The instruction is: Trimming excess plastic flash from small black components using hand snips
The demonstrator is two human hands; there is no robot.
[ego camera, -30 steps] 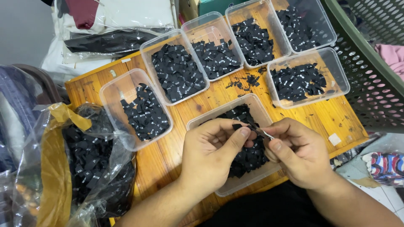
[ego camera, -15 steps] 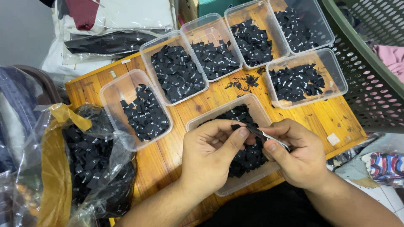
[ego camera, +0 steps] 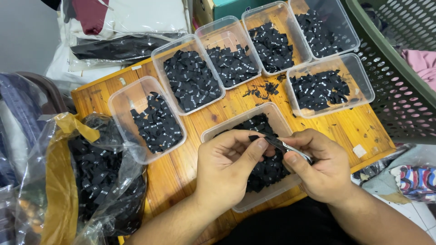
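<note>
1. The left hand sits at lower centre of the frame, its fingers closed in a pinch on a small black label held over the nearest clear tub.
2. The right hand, just right of it, grips small metal scissors; the blade tips meet the label between the two hands.
3. That tub holds a heap of the same black labels and rests at the near edge of the wooden counter.
4. Six more tubs of labels sit toward the top of the frame, with loose scraps on the wood between them.
5. A plastic bag full of labels slumps at lower left.
6. Risk, as I judge it: the blades work close to the pinching thumb, so a slip could nick it.
7. The nearest tub overhangs the counter edge; a nudge from a wrist could tip it.
</note>
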